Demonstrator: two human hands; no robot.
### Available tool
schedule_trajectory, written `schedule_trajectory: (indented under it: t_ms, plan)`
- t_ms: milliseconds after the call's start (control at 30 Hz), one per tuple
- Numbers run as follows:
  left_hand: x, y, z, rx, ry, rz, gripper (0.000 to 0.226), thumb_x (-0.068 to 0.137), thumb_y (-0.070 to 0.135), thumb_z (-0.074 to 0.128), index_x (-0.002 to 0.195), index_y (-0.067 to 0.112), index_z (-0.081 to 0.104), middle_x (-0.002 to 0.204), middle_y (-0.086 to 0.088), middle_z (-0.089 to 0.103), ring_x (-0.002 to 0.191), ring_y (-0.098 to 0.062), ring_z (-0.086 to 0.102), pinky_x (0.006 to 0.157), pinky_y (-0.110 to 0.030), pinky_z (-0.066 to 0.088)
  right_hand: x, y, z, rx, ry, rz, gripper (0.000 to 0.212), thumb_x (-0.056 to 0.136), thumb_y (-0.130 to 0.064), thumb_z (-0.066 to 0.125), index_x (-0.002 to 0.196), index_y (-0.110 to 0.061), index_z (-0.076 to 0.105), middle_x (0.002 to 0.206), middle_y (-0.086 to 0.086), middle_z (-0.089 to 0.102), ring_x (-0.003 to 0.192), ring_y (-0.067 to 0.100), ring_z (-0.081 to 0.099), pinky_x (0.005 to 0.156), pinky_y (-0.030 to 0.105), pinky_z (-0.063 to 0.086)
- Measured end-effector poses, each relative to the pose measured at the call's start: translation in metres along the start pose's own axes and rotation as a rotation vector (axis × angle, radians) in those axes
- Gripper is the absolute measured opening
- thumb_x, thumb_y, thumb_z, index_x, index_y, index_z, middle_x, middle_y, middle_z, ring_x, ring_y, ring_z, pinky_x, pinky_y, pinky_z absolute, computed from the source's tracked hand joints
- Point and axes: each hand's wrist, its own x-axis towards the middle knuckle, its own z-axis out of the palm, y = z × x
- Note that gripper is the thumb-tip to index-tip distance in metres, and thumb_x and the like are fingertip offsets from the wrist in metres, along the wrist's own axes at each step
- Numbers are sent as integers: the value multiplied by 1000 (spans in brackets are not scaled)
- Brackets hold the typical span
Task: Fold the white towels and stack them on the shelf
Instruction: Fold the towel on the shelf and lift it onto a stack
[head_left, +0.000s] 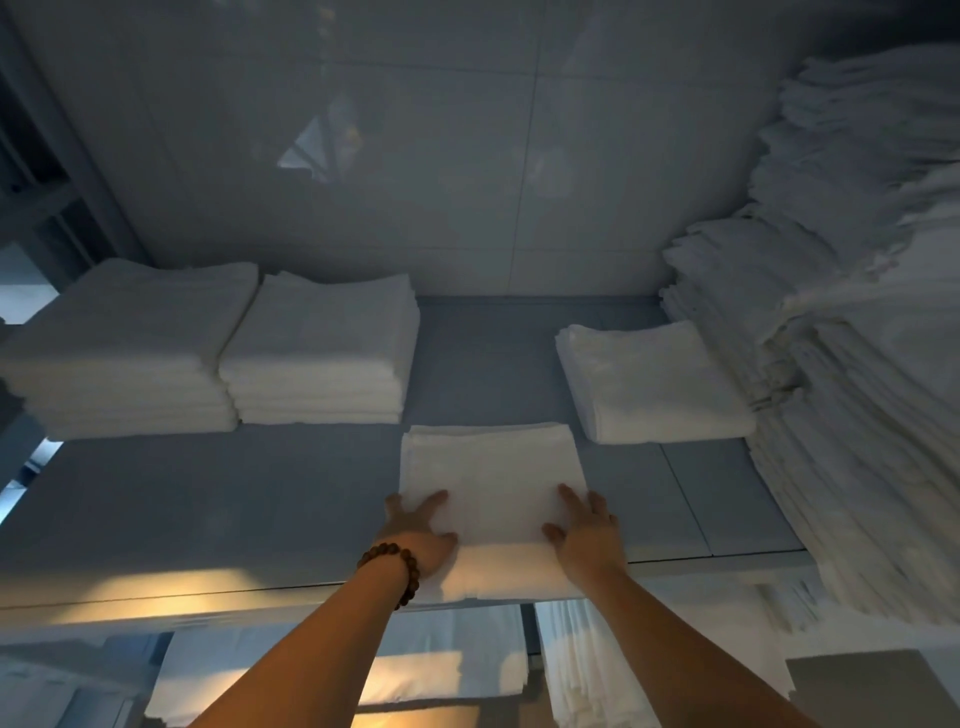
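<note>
Grey shelf (208, 493) spanning view. Tall slumping towel pile (857, 364) filling right side. Left stack (119, 353) and middle stack (322, 353) sitting far left, side by side, touching. Smaller stack (649, 379) lying far right, just beside tall pile. Folded white towel (493, 467) lying near, right of centre, its near end reaching shelf lip. Left hand (415, 530) and right hand (587, 530) pressing on its near corners, fingers straight and spread, gripping nothing. Beaded bracelet (392, 566) circling left wrist.

Soft matt white cloth towels (491, 478) lie on a smooth, matt grey shelf (208, 499) beneath glossy, reflective grey wall panels (415, 156), beside a brown wooden bead bracelet (400, 566).
</note>
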Motion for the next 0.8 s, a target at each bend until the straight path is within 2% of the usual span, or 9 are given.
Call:
schedule_trajectory:
  t_ms: [67,200,267,333,467,600,667,733,800]
  plan:
    - [-2,-2,0,-67,-10,11,60,87,44,53,139,51,24,152,-5,-7,131,-28,36,103,-29,35,-2,0,-2,52,-13,23,61,92,-41,49,146,-31,22,146,13,24,125,35,40,106,37,36]
    - [-6,-7,1,-215,58,72,49,86,31,60,132,38,45,142,-6,17,122,-26,43,100,-21,32,-6,4,-8,177,-38,15,58,86,-36,58,139,-29,35,126,13,42,110,31,52,93,33,46]
    - [-9,-9,2,-232,81,108,43,87,21,60,128,29,52,141,-8,22,121,-25,43,101,-19,30,-8,6,-11,184,-48,-1,55,87,-31,57,138,-27,37,125,14,46,111,30,52,92,30,44]
    - [-11,-7,1,-167,86,146,43,89,14,55,130,23,50,143,-10,23,125,-26,40,106,-22,29,-12,4,-13,132,-23,-39,50,89,-26,54,137,-23,40,126,14,47,111,29,53,94,30,45]
    - [-20,12,0,-6,107,115,52,92,1,40,141,19,36,156,-8,6,139,-25,26,111,-29,24,-27,-16,-15,-20,103,-90,42,92,-17,44,133,-25,41,130,8,43,102,29,59,90,38,51]
    - [-34,37,-1,177,275,207,42,92,6,42,133,14,41,152,-11,15,125,-26,42,101,-34,41,-36,-36,-21,-162,190,-164,47,92,-12,43,137,-24,34,140,8,34,107,31,55,88,44,51]
    - [-39,51,-3,194,346,261,35,93,10,40,128,15,43,151,-10,18,121,-25,44,97,-35,44,-41,-44,-32,-215,261,-221,50,90,-11,48,137,-21,36,142,10,34,105,32,56,84,42,53]
    - [-40,67,-9,202,416,306,33,92,12,42,125,15,45,150,-8,19,117,-26,46,93,-35,46,-42,-49,-46,-293,394,-276,53,79,-12,64,130,-18,50,135,12,47,90,28,63,70,35,55]
    - [-37,86,-19,210,478,352,40,88,7,46,128,13,45,148,-10,20,118,-30,48,91,-36,47,-43,-50,-67,-357,485,-294,55,66,-14,76,119,-19,61,124,10,59,76,23,65,59,30,55]
